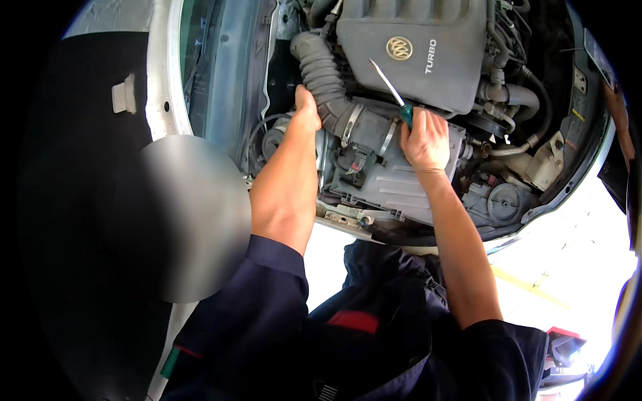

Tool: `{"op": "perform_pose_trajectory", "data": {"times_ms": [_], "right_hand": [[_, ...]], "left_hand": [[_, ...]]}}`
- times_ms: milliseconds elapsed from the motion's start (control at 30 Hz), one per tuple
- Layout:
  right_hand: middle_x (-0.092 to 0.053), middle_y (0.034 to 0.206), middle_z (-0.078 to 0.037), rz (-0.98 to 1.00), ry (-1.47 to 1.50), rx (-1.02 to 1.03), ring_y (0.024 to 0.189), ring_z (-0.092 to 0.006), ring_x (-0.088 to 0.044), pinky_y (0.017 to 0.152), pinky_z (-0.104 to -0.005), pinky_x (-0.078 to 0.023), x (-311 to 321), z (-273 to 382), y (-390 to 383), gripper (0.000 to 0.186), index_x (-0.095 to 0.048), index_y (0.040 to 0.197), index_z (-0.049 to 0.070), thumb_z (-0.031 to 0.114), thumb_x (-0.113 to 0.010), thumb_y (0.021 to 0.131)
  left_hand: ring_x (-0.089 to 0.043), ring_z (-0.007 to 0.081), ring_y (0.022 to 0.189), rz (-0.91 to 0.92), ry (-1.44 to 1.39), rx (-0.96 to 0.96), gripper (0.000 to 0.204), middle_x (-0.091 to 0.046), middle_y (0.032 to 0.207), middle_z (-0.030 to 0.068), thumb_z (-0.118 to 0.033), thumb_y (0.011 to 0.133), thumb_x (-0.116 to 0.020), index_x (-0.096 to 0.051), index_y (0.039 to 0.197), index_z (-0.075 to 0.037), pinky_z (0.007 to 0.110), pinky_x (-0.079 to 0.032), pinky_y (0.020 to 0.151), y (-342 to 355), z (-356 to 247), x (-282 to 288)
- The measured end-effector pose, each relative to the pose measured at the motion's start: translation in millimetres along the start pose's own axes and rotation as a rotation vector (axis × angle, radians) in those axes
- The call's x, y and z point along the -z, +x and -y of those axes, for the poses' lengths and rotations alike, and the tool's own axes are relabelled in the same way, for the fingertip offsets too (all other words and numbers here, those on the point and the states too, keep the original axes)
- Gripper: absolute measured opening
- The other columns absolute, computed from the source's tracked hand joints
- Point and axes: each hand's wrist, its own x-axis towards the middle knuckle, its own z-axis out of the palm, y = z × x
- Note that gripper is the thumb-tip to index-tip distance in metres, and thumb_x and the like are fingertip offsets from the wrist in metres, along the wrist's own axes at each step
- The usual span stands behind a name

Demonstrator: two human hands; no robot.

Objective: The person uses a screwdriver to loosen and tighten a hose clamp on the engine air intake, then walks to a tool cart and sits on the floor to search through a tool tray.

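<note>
Head view, contents of an open engine bay. We list, item by item:

Right hand: closed around the green handle of a screwdriver, above the edge of the ribbed grey airbox. The bare shaft slants up and left across the grey engine cover; we cannot tell whether its tip touches.

Left hand: well apart from the right, at the left side of the black corrugated hose. Its fingers are largely hidden, so we cannot tell whether they grip.

Metal band clamps, two: one around the hose end, the other nearer the right hand.

Engine cover: one round gold emblem.

Bay's lower right corner: one round grey disc-shaped part.

Our sleeves: dark, short, above bare forearms.
</note>
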Motion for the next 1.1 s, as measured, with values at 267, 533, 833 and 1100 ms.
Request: {"op": "perform_pose_trajectory", "data": {"times_ms": [267, 533, 833, 1100], "right_hand": [[-0.065, 0.082, -0.01, 0.002, 0.014, -0.038, 0.082, -0.0301, -0.065, 0.082, -0.0414, -0.049, -2.6, -2.6, 1.1, 0.023, -0.057, 0.098, 0.007, 0.016, -0.071, 0.081], [-0.066, 0.07, -0.012, 0.324, 0.009, -0.156, 0.069, -0.0324, -0.067, 0.071, -0.0432, -0.051, -0.7, 24.1, 21.9, 0.021, -0.055, 0.086, 0.007, 0.025, -0.066, 0.087], [-0.065, 0.068, -0.012, 0.296, 0.038, -0.126, 0.069, -0.0335, -0.066, 0.071, -0.0442, -0.053, 5.8, 21.2, 17.1, 0.023, -0.053, 0.082, 0.005, 0.023, -0.068, 0.087], [-0.067, 0.07, -0.013, 0.322, 0.011, -0.06, 0.067, -0.0362, -0.067, 0.058, -0.0466, -0.053, 6.4, 13.4, 21.2, 0.025, -0.055, 0.085, 0.007, 0.03, -0.065, 0.089]], "left_hand": [[-0.05, 0.0422, 0.131, -0.51, 0.633, -0.573, 0.107, -0.044, 0.146, 0.0283, -0.07, 0.08, -0.066, -0.031, 0.148, 0.003, 0.051, -0.041, 0.107, -55.7, 25.0, -45.7], [-0.062, 0.0463, 0.111, -0.545, 0.813, -0.604, 0.097, -0.065, 0.117, 0.03, -0.064, 0.077, -0.071, -0.042, 0.137, 0.006, 0.05, -0.05, 0.094, -49.0, 10.9, -36.5], [-0.065, 0.0449, 0.105, -0.487, 0.845, -0.699, 0.088, -0.067, 0.11, 0.0302, -0.062, 0.081, -0.069, -0.043, 0.128, 0.008, 0.05, -0.053, 0.091, -40.3, 15.1, -35.1], [-0.058, 0.0395, 0.124, -0.571, 0.915, -0.48, 0.102, -0.06, 0.133, 0.0266, -0.074, 0.082, -0.059, -0.038, 0.149, 0.0, 0.045, -0.047, 0.104, -78.1, -16.8, -69.9]]}}
